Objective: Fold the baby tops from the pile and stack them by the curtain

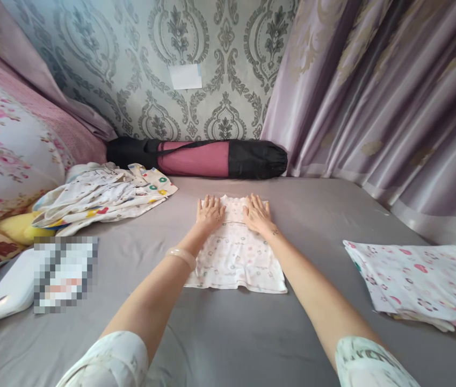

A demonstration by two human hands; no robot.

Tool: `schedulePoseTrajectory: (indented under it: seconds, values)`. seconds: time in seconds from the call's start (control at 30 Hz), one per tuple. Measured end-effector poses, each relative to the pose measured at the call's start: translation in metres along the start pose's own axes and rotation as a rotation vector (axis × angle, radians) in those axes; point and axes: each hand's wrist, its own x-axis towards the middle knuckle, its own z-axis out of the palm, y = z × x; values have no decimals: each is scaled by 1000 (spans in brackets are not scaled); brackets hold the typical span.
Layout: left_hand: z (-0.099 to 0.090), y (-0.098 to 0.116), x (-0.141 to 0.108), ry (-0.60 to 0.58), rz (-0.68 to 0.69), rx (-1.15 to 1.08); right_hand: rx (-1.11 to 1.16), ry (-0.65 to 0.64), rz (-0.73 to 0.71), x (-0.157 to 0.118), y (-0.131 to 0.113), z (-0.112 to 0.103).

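Note:
A small white shirt (236,258) with a tiny coloured print lies spread on the grey bedsheet (236,333) in front of me. Its far part looks folded over, with a crosswise edge between my hands. My left hand (210,213) rests flat on the far left corner of the cloth, fingers spread. Opposite it, my right hand (257,214) presses flat on the far right corner, its fingers also stretched out. Neither hand grips the fabric. The parts of the shirt beneath both palms are hidden.
Folded printed clothes (417,279) lie at the right. On the left are a crumpled heap of printed clothes (110,196), a yellow plush item (24,228), a white device (10,285) with a cable, and a floral pillow (10,145). A rolled mat bag (195,158) lies along the wall.

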Motion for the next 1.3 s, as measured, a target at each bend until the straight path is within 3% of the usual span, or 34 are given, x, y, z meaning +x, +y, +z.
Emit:
schedulePoseTrajectory:
  seconds: [0.23, 0.43, 0.63, 0.73, 0.9, 1.03, 1.3]
  values:
    - [7, -10, 1, -43, -54, -62, 5, -17, 91, 7, 12, 11]
    - [-5, -18, -5, -106, -87, -137, 87, -77, 65, -7, 15, -7]
    - [-24, -40, -62, -126, -38, -109, 43, -113, -238, -76, 21, -15]
    - [-30, -49, -93, -116, -30, -100, 10, -151, -296, -102, 23, -10]
    - [-35, -58, -124, -75, -16, -151, -3, -124, -306, -123, 22, -10]
    - [-34, -57, -144, -11, -53, -230, 10, -110, -415, -144, 15, -11]
    - [-39, -42, -171, -62, -228, -267, 67, -175, -449, -170, 13, -16]
